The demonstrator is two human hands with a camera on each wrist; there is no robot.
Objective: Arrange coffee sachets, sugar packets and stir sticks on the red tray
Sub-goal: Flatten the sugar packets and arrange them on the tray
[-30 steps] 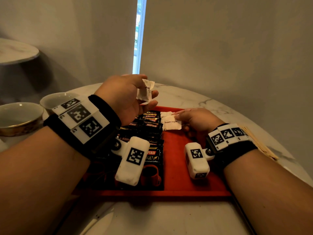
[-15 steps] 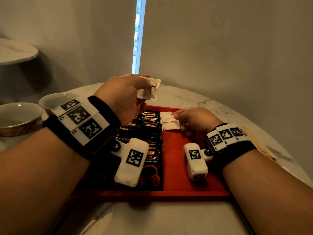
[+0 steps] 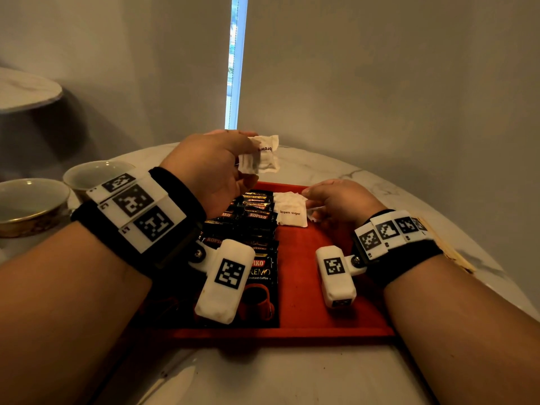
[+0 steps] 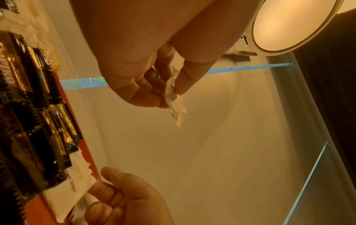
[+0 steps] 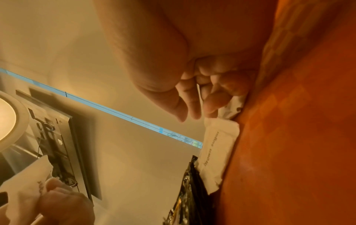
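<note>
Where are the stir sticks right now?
In the head view the stir sticks lie on the marble table, just right of the red tray, partly hidden behind the right wrist.

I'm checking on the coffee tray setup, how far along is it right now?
Done: the coffee sachets lie in a row on the tray's left side. In hand: a few sugar packets are down beside them, the right hand is at them, and the left hand pinches more packets above the tray. Left: the stir sticks lie on the table.
</note>
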